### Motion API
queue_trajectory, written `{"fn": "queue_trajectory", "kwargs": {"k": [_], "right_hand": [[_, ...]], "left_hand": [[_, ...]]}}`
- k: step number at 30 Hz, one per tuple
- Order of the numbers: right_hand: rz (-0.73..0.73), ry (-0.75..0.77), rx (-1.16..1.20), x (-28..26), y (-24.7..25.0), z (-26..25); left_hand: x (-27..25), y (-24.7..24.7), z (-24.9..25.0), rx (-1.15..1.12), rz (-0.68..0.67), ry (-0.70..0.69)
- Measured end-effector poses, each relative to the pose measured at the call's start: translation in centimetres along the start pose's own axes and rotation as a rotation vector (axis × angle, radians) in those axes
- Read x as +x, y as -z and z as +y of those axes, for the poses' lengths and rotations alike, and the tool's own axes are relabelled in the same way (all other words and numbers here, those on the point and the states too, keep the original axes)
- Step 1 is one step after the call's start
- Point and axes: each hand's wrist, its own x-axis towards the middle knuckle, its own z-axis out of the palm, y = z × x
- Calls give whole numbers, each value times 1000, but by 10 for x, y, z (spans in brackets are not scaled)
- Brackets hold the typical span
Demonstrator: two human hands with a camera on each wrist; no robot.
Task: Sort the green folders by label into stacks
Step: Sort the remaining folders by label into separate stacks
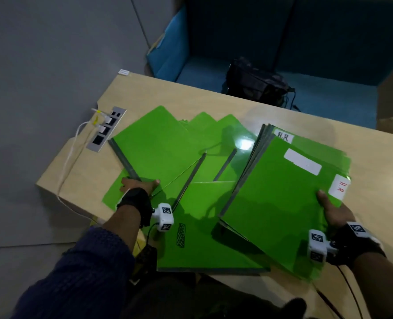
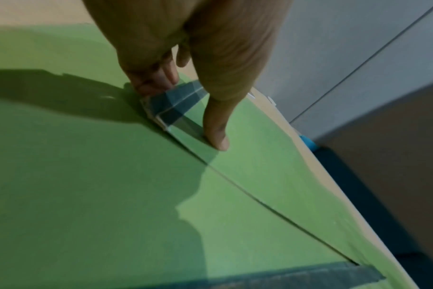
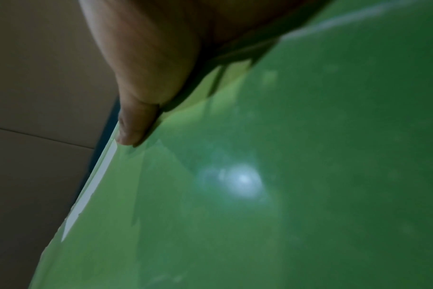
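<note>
Several green folders [image 1: 204, 247] lie fanned across the wooden table [image 1: 191, 95]. My left hand [image 1: 139, 183] holds the near corner of the leftmost folder [image 1: 154, 146]. In the left wrist view the thumb [image 2: 216, 135] lies on top and the fingers [image 2: 156, 84] curl at the dark spine's end. My right hand [image 1: 329, 209] grips a tilted stack of green folders [image 1: 276, 199] at its right edge, thumb [image 3: 135, 125] on top and fingers hidden underneath. The top folder bears a red "H.R" label [image 1: 339, 187] and a blank white label [image 1: 302, 161]. Behind it shows a black "H.R" label [image 1: 283, 135].
A socket panel [image 1: 105, 130] with white cables [image 1: 68, 157] sits in the table's left side. A blue sofa [image 1: 329, 95] with a black bag [image 1: 255, 84] stands beyond the far edge. The nearest folder carries a black scribble [image 1: 181, 234]. Grey floor [image 1: 41, 65] lies to the left.
</note>
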Motion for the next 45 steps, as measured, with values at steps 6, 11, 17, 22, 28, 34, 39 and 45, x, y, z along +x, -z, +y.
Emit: {"fn": "queue_trajectory", "kwargs": {"k": [6, 11, 17, 22, 28, 34, 39, 45], "right_hand": [[-5, 15, -38, -2, 1, 0], [-24, 20, -32, -1, 4, 3], [-49, 10, 2, 4, 5, 8], [-32, -4, 18, -2, 0, 0], [-27, 28, -12, -5, 1, -4], [-27, 35, -47, -5, 3, -3], [-29, 51, -50, -3, 3, -3], [-24, 76, -52, 0, 3, -2]], "left_hand": [[-24, -16, 4, -344, -152, -30], [-65, -44, -16, -591, -334, 110], [-91, -63, -23, -738, -518, 308], [-110, -64, -42, -713, -573, 351], [-100, -60, -58, -596, -272, 183], [-100, -33, -63, -631, -107, 125], [-86, -25, -48, -898, 261, 103], [-50, -3, -51, -798, 119, -144]]}}
